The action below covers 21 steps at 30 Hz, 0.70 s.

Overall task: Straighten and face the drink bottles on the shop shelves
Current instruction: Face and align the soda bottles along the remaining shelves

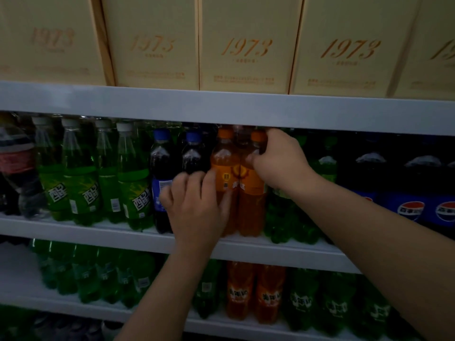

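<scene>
On the middle shelf [98, 232], both hands busy.
Right hand [278, 161] grips the right orange bottle [251, 205] by the neck; left hand [197, 205] curls round a blue-capped cola bottle [194, 156], thumb touching the left orange bottle [224, 158].

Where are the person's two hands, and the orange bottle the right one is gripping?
right hand [278, 163], head view, back of the hand.
left hand [197, 205], head view, back of the hand.
right orange bottle [251, 212], head view, lower body below the label.

cream boxes [246, 45] | gold "1973" lettering | upright, side by side in a row
</scene>
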Each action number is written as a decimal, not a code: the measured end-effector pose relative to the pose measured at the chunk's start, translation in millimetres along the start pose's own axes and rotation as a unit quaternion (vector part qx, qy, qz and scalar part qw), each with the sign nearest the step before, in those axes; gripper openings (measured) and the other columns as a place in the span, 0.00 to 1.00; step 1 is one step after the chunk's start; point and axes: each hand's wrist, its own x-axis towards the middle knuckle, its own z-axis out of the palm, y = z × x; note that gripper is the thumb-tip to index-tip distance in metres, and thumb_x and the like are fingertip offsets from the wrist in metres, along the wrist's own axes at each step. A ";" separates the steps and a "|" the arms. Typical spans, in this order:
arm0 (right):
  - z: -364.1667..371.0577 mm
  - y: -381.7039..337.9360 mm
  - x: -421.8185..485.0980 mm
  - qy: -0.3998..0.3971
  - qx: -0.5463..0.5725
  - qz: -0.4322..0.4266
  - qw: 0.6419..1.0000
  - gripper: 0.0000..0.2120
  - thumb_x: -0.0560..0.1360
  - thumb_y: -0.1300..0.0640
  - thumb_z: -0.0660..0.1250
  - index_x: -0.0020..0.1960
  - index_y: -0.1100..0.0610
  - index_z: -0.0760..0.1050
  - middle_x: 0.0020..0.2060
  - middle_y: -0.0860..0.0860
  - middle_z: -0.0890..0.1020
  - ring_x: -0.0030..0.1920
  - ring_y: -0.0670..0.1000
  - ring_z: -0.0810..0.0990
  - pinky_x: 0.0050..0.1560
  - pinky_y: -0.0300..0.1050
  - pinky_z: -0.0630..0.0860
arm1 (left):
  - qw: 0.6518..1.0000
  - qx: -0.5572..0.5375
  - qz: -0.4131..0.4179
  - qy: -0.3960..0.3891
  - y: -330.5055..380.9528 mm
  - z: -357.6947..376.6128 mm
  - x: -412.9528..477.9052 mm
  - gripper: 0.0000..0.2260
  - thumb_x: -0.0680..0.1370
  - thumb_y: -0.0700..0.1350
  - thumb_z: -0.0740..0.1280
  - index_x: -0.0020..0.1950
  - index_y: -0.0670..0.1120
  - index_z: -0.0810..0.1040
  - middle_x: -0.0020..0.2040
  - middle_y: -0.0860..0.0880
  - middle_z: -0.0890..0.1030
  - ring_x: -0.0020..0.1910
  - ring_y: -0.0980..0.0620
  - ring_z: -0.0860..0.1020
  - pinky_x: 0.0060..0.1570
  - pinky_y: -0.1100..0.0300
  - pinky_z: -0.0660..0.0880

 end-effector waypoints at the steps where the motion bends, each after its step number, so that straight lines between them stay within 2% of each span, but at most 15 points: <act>1: 2.0 0.6 -0.2 -0.001 0.031 0.014 0.999 0.09 0.73 0.58 0.65 0.53 0.53 0.73 0.46 0.51 0.78 0.45 0.51 0.78 0.45 0.49 0.79 | 1.000 0.003 0.007 0.007 -3.6 -3.0 9.9 0.20 0.75 0.59 0.65 0.59 0.45 0.78 0.54 0.46 0.80 0.58 0.43 0.71 0.55 0.46 0.62; 3: 6.4 2.4 -2.3 0.017 0.089 0.048 0.995 0.09 0.73 0.57 0.66 0.52 0.52 0.70 0.44 0.50 0.78 0.41 0.48 0.79 0.37 0.44 0.78 | 1.000 0.004 0.027 -0.001 -7.9 -7.4 29.9 0.21 0.76 0.58 0.64 0.62 0.45 0.77 0.59 0.46 0.79 0.64 0.43 0.69 0.59 0.45 0.60; 5: 12.2 3.7 -6.9 0.046 0.100 0.042 0.993 0.15 0.70 0.50 0.71 0.51 0.49 0.69 0.42 0.46 0.78 0.38 0.43 0.78 0.33 0.38 0.73 | 0.999 0.007 0.041 -0.033 -7.6 -9.5 48.1 0.24 0.76 0.58 0.62 0.64 0.44 0.75 0.62 0.46 0.77 0.68 0.43 0.66 0.63 0.43 0.57; 7: 18.8 6.4 -10.1 0.062 0.054 0.015 0.996 0.26 0.65 0.44 0.75 0.57 0.50 0.70 0.48 0.47 0.79 0.45 0.45 0.78 0.41 0.38 0.72 | 0.995 0.014 0.046 -0.082 -4.3 -9.4 63.5 0.26 0.74 0.60 0.62 0.65 0.44 0.73 0.62 0.47 0.77 0.69 0.43 0.64 0.65 0.42 0.54; 9: 22.2 7.7 -10.4 0.077 0.024 0.001 0.997 0.33 0.63 0.44 0.77 0.63 0.54 0.68 0.54 0.52 0.77 0.53 0.52 0.76 0.47 0.40 0.69 | 0.989 0.014 0.051 -0.140 -2.0 -6.3 74.4 0.29 0.71 0.62 0.63 0.66 0.46 0.70 0.59 0.47 0.78 0.69 0.43 0.63 0.66 0.41 0.52; 11: 20.1 8.6 -8.7 0.087 0.038 -0.010 0.995 0.35 0.62 0.49 0.78 0.63 0.55 0.67 0.52 0.50 0.77 0.49 0.49 0.75 0.46 0.39 0.68 | 0.979 -0.004 0.048 -0.196 -2.1 -1.3 81.1 0.34 0.67 0.67 0.66 0.66 0.48 0.68 0.57 0.48 0.79 0.69 0.43 0.60 0.65 0.41 0.48; 13: 15.9 9.6 -6.7 0.086 0.028 -0.012 0.996 0.32 0.64 0.52 0.78 0.62 0.54 0.66 0.43 0.44 0.73 0.40 0.43 0.71 0.39 0.36 0.67 | 0.974 -0.025 0.042 -0.220 -2.6 2.9 84.9 0.38 0.62 0.69 0.68 0.66 0.50 0.67 0.57 0.50 0.79 0.70 0.44 0.59 0.65 0.41 0.45; 15: 13.7 10.2 -5.0 0.067 0.014 0.000 0.998 0.25 0.67 0.55 0.75 0.59 0.53 0.66 0.38 0.39 0.69 0.34 0.39 0.66 0.31 0.33 0.62 | 0.974 -0.064 0.021 -0.218 -3.7 4.0 89.0 0.37 0.62 0.67 0.70 0.65 0.50 0.66 0.59 0.49 0.77 0.70 0.44 0.59 0.65 0.40 0.46; 16: 13.1 10.2 -4.2 0.054 0.016 0.008 0.998 0.22 0.69 0.57 0.73 0.58 0.51 0.65 0.37 0.39 0.68 0.33 0.38 0.65 0.30 0.32 0.61 | 0.972 -0.086 0.005 -0.218 -4.5 3.6 91.9 0.37 0.63 0.65 0.70 0.66 0.50 0.65 0.61 0.48 0.76 0.70 0.44 0.59 0.66 0.39 0.47; 18: 11.0 9.7 -3.2 0.022 0.045 0.017 0.999 0.18 0.71 0.58 0.69 0.56 0.48 0.64 0.38 0.41 0.72 0.36 0.39 0.70 0.31 0.33 0.66 | 0.967 -0.113 -0.009 -0.230 -7.4 2.4 97.9 0.35 0.65 0.63 0.69 0.67 0.49 0.64 0.63 0.47 0.73 0.69 0.43 0.60 0.66 0.38 0.46; 20: 8.8 8.2 -2.6 -0.008 0.091 0.024 0.996 0.14 0.73 0.58 0.65 0.55 0.46 0.67 0.43 0.46 0.77 0.41 0.46 0.76 0.36 0.40 0.74 | 0.963 -0.106 0.006 -0.249 -10.5 1.1 101.8 0.31 0.67 0.62 0.65 0.66 0.50 0.65 0.62 0.48 0.73 0.69 0.42 0.60 0.66 0.34 0.44; 21: 8.1 7.7 -2.4 -0.013 0.109 0.031 0.993 0.11 0.74 0.58 0.64 0.53 0.46 0.68 0.44 0.48 0.78 0.41 0.49 0.77 0.35 0.43 0.75 | 0.962 -0.092 0.019 -0.256 -11.0 0.5 102.9 0.30 0.67 0.62 0.63 0.65 0.50 0.66 0.62 0.48 0.74 0.69 0.42 0.61 0.66 0.32 0.43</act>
